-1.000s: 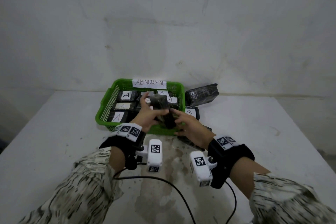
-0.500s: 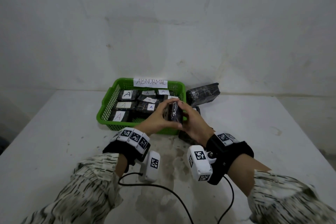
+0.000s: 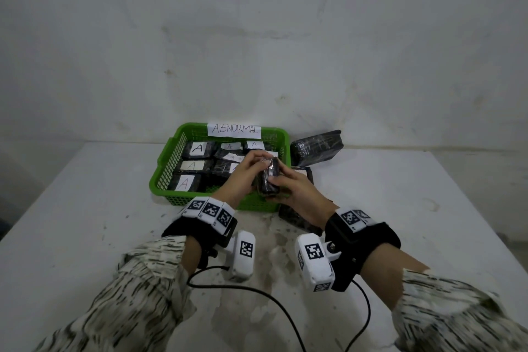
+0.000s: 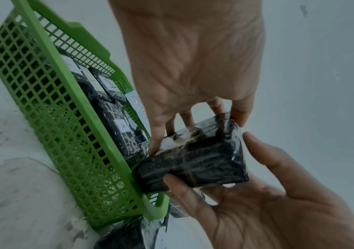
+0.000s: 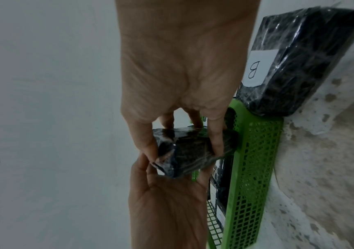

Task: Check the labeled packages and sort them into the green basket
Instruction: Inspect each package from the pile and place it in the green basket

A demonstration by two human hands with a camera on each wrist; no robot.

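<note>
Both hands hold one black plastic-wrapped package [image 3: 268, 178] [image 4: 195, 161] [image 5: 184, 151] on edge just above the near right corner of the green basket [image 3: 174, 151]. My left hand [image 3: 248, 171] [image 4: 193, 118] grips its far end with fingers curled over the top. My right hand [image 3: 288, 186] [image 5: 184, 138] grips the near end, thumb on one side and fingers on the other. No label on this package shows. The basket, tagged ABNORMAL [image 3: 234, 129], holds several black packages labelled A [image 3: 198, 148].
A black package labelled B [image 5: 289, 67] lies on the white table against the basket's right side, and another unlabelled one [image 3: 317, 147] leans behind it. A further black package [image 3: 297, 217] lies under my right wrist. A black cable [image 3: 271, 300] runs across the near table.
Both hands turned the package from upright over the basket onto its edge and drew it slightly toward me and to the right. The wrists rolled with it.
</note>
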